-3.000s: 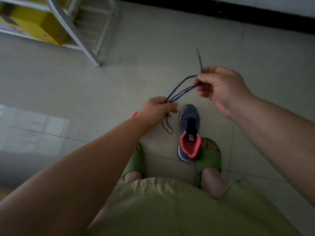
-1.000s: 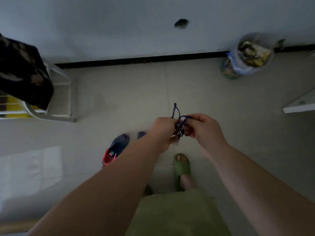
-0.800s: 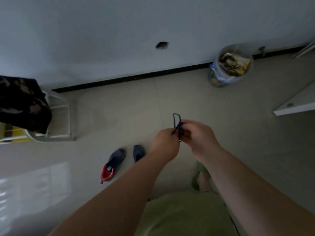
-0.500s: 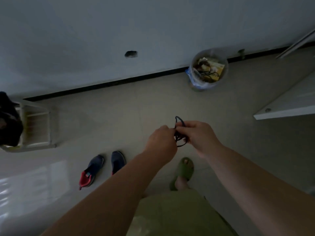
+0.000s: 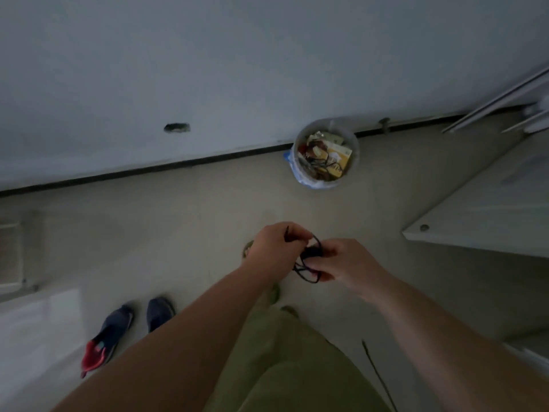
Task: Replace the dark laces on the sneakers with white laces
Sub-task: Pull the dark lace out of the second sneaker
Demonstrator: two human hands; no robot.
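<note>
At the centre of the head view, the left hand (image 5: 274, 248) and right hand (image 5: 344, 264) meet, fingers of both curled round a bunched dark lace (image 5: 309, 263), probably gathering it small for discarding. The waste bin (image 5: 325, 153) stands at one o'clock by the wall. The sneakers (image 5: 127, 328) sit on the floor at eight o'clock, apparently unlaced; no white laces show.
</note>
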